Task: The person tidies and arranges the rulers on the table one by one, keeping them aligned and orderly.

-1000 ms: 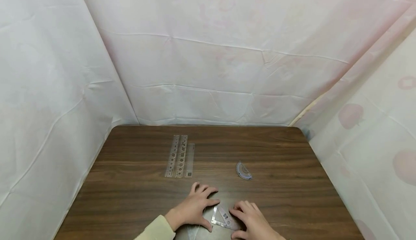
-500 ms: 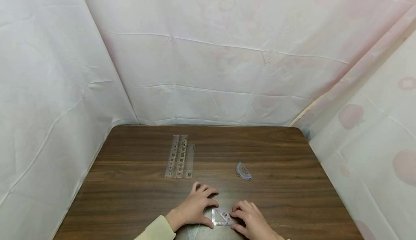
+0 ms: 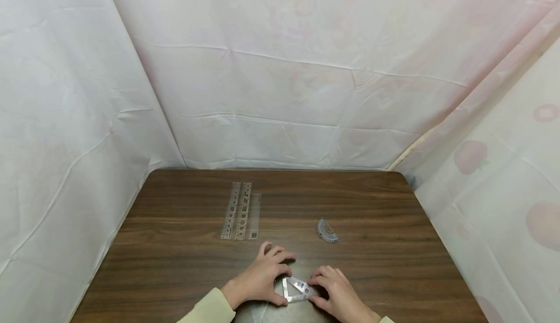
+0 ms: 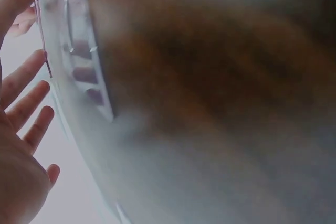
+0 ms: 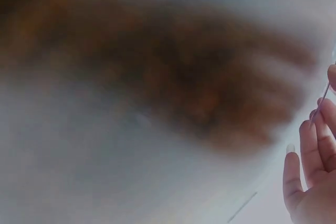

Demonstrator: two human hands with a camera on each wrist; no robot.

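A clear plastic set square is tipped up off the brown table near its front edge, between my two hands. My left hand holds its left side between thumb and forefinger, and the other fingers are spread. My right hand pinches its right corner. In the left wrist view the left hand shows spread fingers, with the forefinger on the thin edge of the set square. In the right wrist view the right hand has its fingertips on the same thin edge. Both wrist views are otherwise blurred.
Three clear rulers lie side by side at the left middle of the table. A small clear protractor lies to the right of centre. White and pink sheeting walls the table on three sides.
The set square lay flat under my right fingers; both hands have closed in on it, slid it slightly left and tipped it up off the table.
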